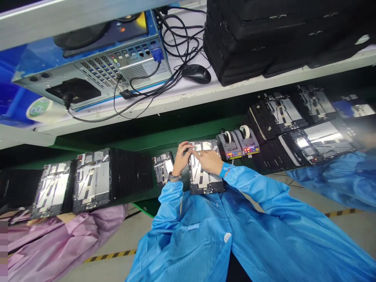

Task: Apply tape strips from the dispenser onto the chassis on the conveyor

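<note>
An opened tablet assembly (202,178) is being borne by the green counter (151,194), directly in front of the worker's torso, its inner side being exposed. Its upper left part is being touched by the bent fingers of the left hand (182,159), above whose wrist a dark watch (175,177) is being worn. The right hand (210,161) is being laid across the upper part of the same assembly, its index finger being pointed toward the left fingertips. Whether any small part is being gripped between the fingers of either hand cannot be told. A smaller-looking tablet assembly (162,169) is being partly covered by the left hand and forearm. Red digits are being displayed on two grey tape dispensers (232,150), positioned just beyond the right wrist. Farther left, another tablet assembly (91,180) is being displayed at the end of a row of black panels (132,168), near a pink sleeve (85,231) of a co-worker. A computer mouse (196,73) is being supported by the shelf (188,89) above.
</note>
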`<action>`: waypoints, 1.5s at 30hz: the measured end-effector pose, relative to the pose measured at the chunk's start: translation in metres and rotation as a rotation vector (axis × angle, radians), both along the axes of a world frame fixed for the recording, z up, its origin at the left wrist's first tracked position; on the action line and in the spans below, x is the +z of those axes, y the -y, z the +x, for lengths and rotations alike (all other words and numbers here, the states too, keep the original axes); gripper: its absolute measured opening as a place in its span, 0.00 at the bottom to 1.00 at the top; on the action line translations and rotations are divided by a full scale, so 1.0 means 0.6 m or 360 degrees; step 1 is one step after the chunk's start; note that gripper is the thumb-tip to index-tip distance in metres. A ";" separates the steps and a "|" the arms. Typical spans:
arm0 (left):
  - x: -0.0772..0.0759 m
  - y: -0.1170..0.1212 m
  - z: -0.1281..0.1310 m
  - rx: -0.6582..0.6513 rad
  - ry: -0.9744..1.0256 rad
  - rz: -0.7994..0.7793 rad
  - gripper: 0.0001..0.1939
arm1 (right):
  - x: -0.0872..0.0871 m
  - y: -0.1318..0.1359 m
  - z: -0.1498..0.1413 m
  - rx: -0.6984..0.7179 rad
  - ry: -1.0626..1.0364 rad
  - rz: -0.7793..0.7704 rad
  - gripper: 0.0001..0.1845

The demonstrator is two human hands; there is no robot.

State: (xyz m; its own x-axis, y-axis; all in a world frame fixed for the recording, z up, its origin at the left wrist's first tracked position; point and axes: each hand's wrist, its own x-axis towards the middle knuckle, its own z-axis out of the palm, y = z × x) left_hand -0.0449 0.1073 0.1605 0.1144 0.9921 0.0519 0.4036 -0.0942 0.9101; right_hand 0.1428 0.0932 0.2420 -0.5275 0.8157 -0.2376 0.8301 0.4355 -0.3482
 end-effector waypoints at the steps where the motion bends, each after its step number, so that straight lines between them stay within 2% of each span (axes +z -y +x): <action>1: 0.001 0.000 0.001 0.0007 -0.0011 0.0011 0.08 | -0.001 0.001 0.006 -0.0002 -0.0105 0.0018 0.28; 3: 0.004 -0.002 0.003 0.0029 -0.0048 0.0036 0.08 | -0.012 0.012 0.036 -0.0146 -0.0477 0.0064 0.23; 5: 0.007 -0.004 0.006 0.0042 -0.0075 0.0047 0.08 | -0.042 0.032 0.091 -0.0563 -0.0943 0.0152 0.20; 7: 0.010 -0.001 0.010 0.0074 -0.0050 0.0032 0.10 | -0.095 0.062 0.159 -0.1189 -0.1307 0.0253 0.21; 9: 0.011 0.013 0.015 0.0183 0.0039 -0.0025 0.17 | -0.166 0.095 0.221 -0.1802 -0.1455 0.0330 0.22; 11: 0.014 0.046 0.018 0.0337 0.0111 -0.0168 0.25 | -0.237 0.123 0.262 -0.2230 -0.1460 0.0150 0.20; 13: 0.016 0.093 0.018 0.0417 0.0067 -0.0365 0.28 | -0.295 0.137 0.277 -0.2378 -0.1476 -0.0111 0.20; 15: 0.017 0.144 0.017 0.0362 -0.0071 -0.0480 0.27 | -0.330 0.138 0.274 -0.2357 -0.1524 -0.0275 0.22; 17: 0.018 0.186 0.019 0.0359 -0.0180 -0.0418 0.25 | -0.346 0.131 0.267 -0.2304 -0.1563 -0.0340 0.24; 19: 0.018 0.210 0.025 0.0419 -0.0274 -0.0267 0.23 | -0.351 0.125 0.264 -0.2268 -0.1571 -0.0402 0.26; 22: 0.019 0.216 0.038 0.0529 -0.0382 -0.0121 0.20 | -0.351 0.123 0.270 -0.2212 -0.1578 -0.0518 0.30; 28: 0.029 0.206 0.048 0.0611 -0.0412 -0.0073 0.16 | -0.350 0.126 0.279 -0.2277 -0.1730 -0.0797 0.31; 33: 0.034 0.204 0.041 0.0562 -0.0335 -0.0138 0.16 | -0.350 0.148 0.280 -0.2338 -0.1675 -0.0781 0.28; 35: 0.034 0.202 0.036 0.0556 -0.0231 -0.0186 0.16 | -0.335 0.162 0.290 -0.2325 -0.1590 -0.0735 0.26; 37: 0.034 0.199 0.030 0.0560 -0.0130 -0.0239 0.16 | -0.299 0.165 0.300 -0.2176 -0.1546 -0.0714 0.24; 40: 0.034 0.187 0.021 0.0578 0.0004 -0.0314 0.17 | -0.202 0.135 0.289 -0.1651 -0.1529 -0.0753 0.21; 43: 0.031 0.163 0.014 0.0590 0.0105 -0.0355 0.18 | -0.091 0.066 0.217 -0.0983 -0.1457 -0.0866 0.17; 45: 0.026 0.143 0.011 0.0594 0.0159 -0.0377 0.18 | -0.037 0.016 0.146 -0.0642 -0.1287 -0.0947 0.13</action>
